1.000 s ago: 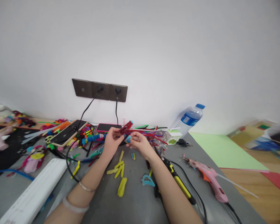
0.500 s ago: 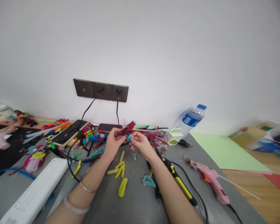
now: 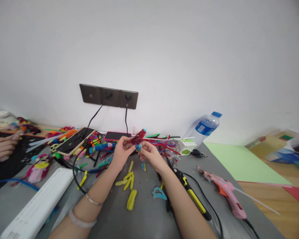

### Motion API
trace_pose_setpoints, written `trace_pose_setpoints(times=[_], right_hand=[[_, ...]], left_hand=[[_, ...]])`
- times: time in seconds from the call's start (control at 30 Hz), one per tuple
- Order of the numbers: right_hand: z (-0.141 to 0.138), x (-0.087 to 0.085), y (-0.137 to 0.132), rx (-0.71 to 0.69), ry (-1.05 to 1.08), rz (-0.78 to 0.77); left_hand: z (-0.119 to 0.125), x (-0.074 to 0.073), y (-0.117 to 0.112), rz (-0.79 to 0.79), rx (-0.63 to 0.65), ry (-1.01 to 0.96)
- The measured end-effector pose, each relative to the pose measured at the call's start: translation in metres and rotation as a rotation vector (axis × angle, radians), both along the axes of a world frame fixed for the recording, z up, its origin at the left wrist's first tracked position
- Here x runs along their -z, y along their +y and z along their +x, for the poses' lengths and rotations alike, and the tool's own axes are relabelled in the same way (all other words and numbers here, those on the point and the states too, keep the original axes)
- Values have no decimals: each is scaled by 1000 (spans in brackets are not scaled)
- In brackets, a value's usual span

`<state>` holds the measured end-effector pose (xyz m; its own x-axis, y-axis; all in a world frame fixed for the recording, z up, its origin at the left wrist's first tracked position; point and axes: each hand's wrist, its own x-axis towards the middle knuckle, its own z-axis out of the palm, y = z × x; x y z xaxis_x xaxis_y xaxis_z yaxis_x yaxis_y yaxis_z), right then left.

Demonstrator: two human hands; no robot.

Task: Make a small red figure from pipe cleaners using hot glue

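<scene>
Head view: the left forearm (image 3: pixel 101 187) slants in from half past seven, the right forearm (image 3: pixel 183 199) from half past four. At the dial's centre the left hand (image 3: pixel 123 151) pinches a dark red piece (image 3: pixel 139 136) slanting toward two o'clock, while the right hand (image 3: pixel 150 153) pinches a small blue piece (image 3: pixel 138 146) just below it; whether the two touch is unclear. Yellow pieces (image 3: pixel 127 183) lie near at half past six, a pink glue gun (image 3: pixel 229 192) at four. The right forearm partly covers yellow-and-black pliers (image 3: pixel 195 199); another person's hand (image 3: pixel 2 147) rests at nine o'clock
</scene>
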<state>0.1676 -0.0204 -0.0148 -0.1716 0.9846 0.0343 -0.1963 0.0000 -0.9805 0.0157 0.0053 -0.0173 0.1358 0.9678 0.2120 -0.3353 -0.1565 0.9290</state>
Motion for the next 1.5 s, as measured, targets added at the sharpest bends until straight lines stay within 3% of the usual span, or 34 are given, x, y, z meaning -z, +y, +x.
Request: trace_pose_setpoints(times=[0.83,1.5], right_hand=[[-1,2,2,-11,45,44],[-1,-3,0,-22,-125,16]], left_hand=[[0,-5,-2,-50,3,-40],[0,-2,-2,-3,29,-13]])
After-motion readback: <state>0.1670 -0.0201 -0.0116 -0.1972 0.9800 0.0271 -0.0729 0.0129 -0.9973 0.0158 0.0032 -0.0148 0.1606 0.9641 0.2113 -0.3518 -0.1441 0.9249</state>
